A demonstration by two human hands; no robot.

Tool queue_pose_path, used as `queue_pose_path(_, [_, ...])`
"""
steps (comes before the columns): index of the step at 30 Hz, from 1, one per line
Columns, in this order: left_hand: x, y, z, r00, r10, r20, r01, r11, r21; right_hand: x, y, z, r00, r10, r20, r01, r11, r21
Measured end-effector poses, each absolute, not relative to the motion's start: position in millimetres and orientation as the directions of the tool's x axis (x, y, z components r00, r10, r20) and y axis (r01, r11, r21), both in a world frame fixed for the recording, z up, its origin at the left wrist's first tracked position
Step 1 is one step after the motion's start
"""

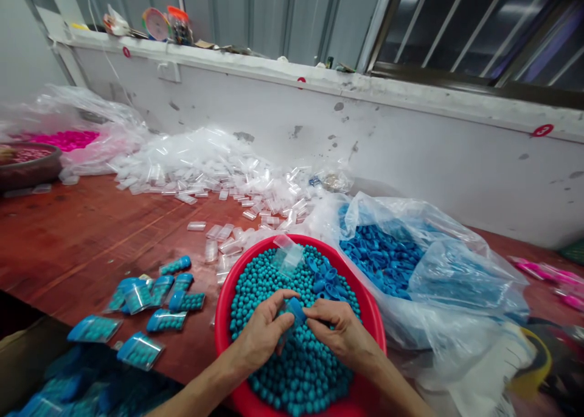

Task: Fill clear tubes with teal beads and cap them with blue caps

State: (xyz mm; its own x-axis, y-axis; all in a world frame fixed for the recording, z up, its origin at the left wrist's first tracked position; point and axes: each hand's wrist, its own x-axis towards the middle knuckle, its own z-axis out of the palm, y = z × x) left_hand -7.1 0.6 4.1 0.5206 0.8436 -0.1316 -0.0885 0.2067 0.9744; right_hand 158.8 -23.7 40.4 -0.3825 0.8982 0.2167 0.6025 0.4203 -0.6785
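Observation:
Above a red basin [224,307] full of teal beads [260,283], my left hand [262,335] is closed on a small clear plastic case. A blue cap [296,311] sits at the case's end, pinched by the fingers of my right hand [340,332]. My left fingers partly hide the case, so I cannot tell how full it is or whether the cap is fully on. On the beads lie a few empty clear cases [288,256] and a small heap of loose blue caps [326,280].
Filled, blue-capped cases [140,350] lie left of the basin, with more below the table edge. A pile of clear cases [214,168] spreads along the wall. At right stands a plastic bag of blue caps [383,256]. A brown bowl [45,165] is far left.

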Motion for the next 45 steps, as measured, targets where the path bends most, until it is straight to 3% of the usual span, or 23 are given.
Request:
queue_pose_path(11, [-9, -1, 6, 0.481, 0.866, -0.136, -0.020, 0.166, 0.986, 145, -36, 8, -0.280, 0.887, 0.368, 0.660, 0.456, -0.597])
queue_pose_path(17, [-7, -1, 10, 0.531, 0.818, -0.221, -0.023, 0.275, 0.961, 147, -35, 11, -0.209, 0.940, 0.271, 0.643, 0.341, -0.686])
queue_pose_path(22, [-4, -1, 9, 0.468, 0.849, -0.246, -0.031, 0.294, 0.955, 136, -40, 2, -0.146, 0.923, 0.356, 0.712, 0.348, -0.610])
queue_pose_path(24, [-3, -1, 9, 0.462, 0.847, -0.263, -0.008, 0.300, 0.954, 136, -38, 2, -0.105, 0.951, 0.291, 0.652, 0.287, -0.702])
queue_pose_path(28, [-4, 1, 10, 0.493, 0.822, -0.286, -0.004, 0.330, 0.944, 144, -30, 10, -0.068, 0.998, 0.003, 0.372, 0.028, -0.928])
queue_pose_path(33, [-7, 3, 8, 0.520, 0.807, -0.279, -0.076, 0.369, 0.926, 156, -24, 25, -0.168, 0.980, -0.105, 0.166, -0.077, -0.983])
queue_pose_path(38, [-9, 3, 4, 0.587, 0.784, -0.203, -0.024, 0.268, 0.963, 158, -14, 31, -0.114, 0.982, -0.151, -0.021, -0.154, -0.988])
queue_pose_path(42, [-9, 0, 5, 0.572, 0.798, -0.190, 0.020, 0.218, 0.976, 153, -12, 30, -0.073, 0.988, -0.133, 0.040, -0.130, -0.991])
queue_pose_path(45, [-7, -3, 7, 0.502, 0.846, -0.177, 0.043, 0.181, 0.983, 147, -18, 33, -0.112, 0.994, -0.016, 0.264, 0.014, -0.964])
